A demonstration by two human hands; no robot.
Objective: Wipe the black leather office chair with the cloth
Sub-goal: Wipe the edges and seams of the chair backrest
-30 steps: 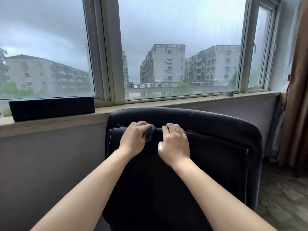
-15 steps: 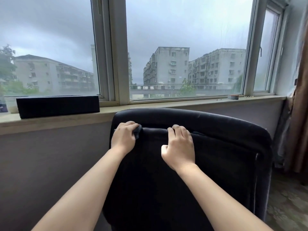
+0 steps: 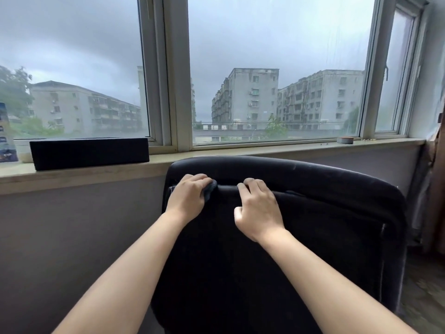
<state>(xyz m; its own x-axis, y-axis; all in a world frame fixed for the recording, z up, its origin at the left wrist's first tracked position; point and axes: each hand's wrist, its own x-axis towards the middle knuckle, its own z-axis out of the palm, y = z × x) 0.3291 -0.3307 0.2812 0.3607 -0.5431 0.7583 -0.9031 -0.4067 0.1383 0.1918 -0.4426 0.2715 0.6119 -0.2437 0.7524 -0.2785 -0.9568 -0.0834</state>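
Fingers [image 3: 196, 179] of the left hand [image 3: 187, 196] curl over a dark cloth [image 3: 210, 189], pressing it against the top seam of the black chair [image 3: 313, 213] at frame centre; the cloth bulges out beside the fingertips. The right hand [image 3: 258, 208], just beside, hooks bent fingers on the same seam, holding only the chair.

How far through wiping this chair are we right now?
Done: nothing on the leather shows which parts are already wiped. In hand: the left hand holds the dark cloth on the seam below the top edge of the black chair, near its left corner; the right hand braces on the same seam. Left: apparently the seam rightward, the broad back panel and the side edges.
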